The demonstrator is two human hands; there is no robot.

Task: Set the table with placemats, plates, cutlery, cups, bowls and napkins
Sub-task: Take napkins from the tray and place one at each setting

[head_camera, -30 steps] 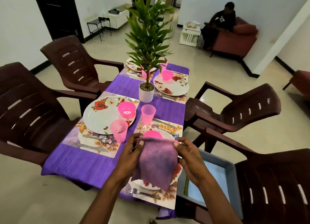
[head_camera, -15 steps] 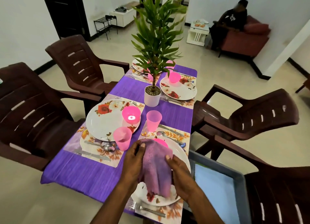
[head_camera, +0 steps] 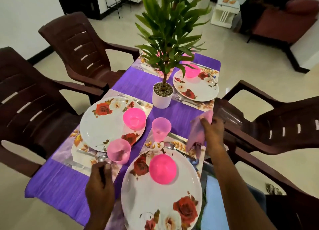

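Note:
My right hand (head_camera: pixel 213 131) grips a folded mauve napkin (head_camera: pixel 196 135) at the right edge of the near right placemat (head_camera: pixel 179 142), over the spoon (head_camera: pixel 170 145) end of the setting. On that placemat sit a floral plate (head_camera: pixel 155 200) with a pink bowl (head_camera: pixel 162 169) and, beyond it, a pink cup (head_camera: pixel 161 129). My left hand (head_camera: pixel 100 186) rests on the near left placemat, fingertips beside another pink cup (head_camera: pixel 118 151), holding nothing that I can see. The left plate (head_camera: pixel 100 126) carries a pink bowl (head_camera: pixel 134 118).
A white plant pot (head_camera: pixel 162 97) stands mid-table on the purple cloth (head_camera: pixel 60 186), leaves hiding part of the far settings. A far right plate (head_camera: pixel 198 90) holds a pink bowl. Brown chairs (head_camera: pixel 276 129) flank the table. A pale blue tray (head_camera: pixel 214 205) sits lower right.
The napkin has left the near plate: my right hand carried it to the plate's right side. My left hand let go of it and dropped to the left placemat. The camera moved closer.

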